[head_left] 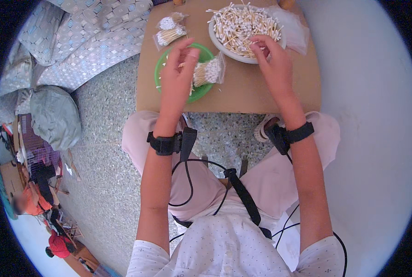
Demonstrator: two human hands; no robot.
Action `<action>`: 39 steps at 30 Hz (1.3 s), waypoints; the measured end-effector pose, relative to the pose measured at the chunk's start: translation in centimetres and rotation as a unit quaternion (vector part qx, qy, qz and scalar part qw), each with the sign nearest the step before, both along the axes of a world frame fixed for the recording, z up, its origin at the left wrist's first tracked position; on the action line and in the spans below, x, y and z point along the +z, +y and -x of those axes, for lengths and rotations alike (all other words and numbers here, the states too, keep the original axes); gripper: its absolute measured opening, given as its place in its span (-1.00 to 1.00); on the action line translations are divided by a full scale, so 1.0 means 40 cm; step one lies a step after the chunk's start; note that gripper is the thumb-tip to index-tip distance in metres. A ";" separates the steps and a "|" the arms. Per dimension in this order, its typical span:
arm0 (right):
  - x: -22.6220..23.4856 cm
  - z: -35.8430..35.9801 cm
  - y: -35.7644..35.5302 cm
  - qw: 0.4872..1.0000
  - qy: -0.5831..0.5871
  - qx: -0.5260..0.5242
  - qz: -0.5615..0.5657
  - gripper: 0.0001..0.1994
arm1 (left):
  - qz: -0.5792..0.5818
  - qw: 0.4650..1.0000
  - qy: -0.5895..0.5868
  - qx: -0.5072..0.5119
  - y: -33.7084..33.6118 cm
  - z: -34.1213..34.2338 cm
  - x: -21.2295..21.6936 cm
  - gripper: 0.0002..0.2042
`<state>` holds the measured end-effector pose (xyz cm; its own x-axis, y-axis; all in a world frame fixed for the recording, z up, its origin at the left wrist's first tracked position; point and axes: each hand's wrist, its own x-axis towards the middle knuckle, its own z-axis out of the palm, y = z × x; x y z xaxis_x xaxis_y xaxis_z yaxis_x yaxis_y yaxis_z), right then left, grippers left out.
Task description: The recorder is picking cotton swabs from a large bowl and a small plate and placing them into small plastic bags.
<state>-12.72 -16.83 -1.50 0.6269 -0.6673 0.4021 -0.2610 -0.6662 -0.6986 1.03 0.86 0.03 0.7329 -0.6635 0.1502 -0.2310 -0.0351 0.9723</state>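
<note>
My left hand [177,74] is over a green bowl [197,96], its fingers and thumb curved with a gap between them. Close against its thumb side, a clear plastic bag of cotton swabs [210,71] lies across the bowl, partly hidden by the hand. Loose swabs show inside the bowl. At the right edge of a white bowl [217,44] heaped with loose cotton swabs [243,30], my right hand [275,60] has its thumb and fingertips drawn together in a pinch. Whatever lies between those tips is too small to make out.
Two filled swab bags [170,35] lie at the back left of the brown table [243,92]. Clear plastic bags [294,32] rest beside the white bowl. A white wall [363,115] borders the right; patterned fabric [90,37] is left. Cables [192,184] hang across my lap.
</note>
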 end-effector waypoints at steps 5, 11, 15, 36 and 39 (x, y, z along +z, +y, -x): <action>0.044 0.004 0.046 0.996 -0.007 0.071 -0.048 -0.79 | -0.063 0.975 -0.214 -0.021 -0.005 0.026 0.003 -0.56; 0.065 0.015 0.085 0.981 -0.064 0.166 -0.080 -0.85 | -0.042 0.973 -0.203 -0.103 0.004 0.023 0.024 -0.82; 0.069 0.017 0.104 0.966 -0.084 0.171 -0.173 -0.85 | -0.048 0.954 -0.275 -0.106 0.007 0.033 0.029 -0.87; 0.031 -0.010 0.090 0.901 -0.104 0.201 -0.369 -0.77 | -0.012 1.000 0.005 -0.015 -0.001 0.013 0.019 -0.82; 0.035 -0.005 0.086 0.875 -0.147 0.186 -0.422 -0.76 | -0.027 0.998 -0.037 -0.044 -0.001 0.028 0.034 -0.84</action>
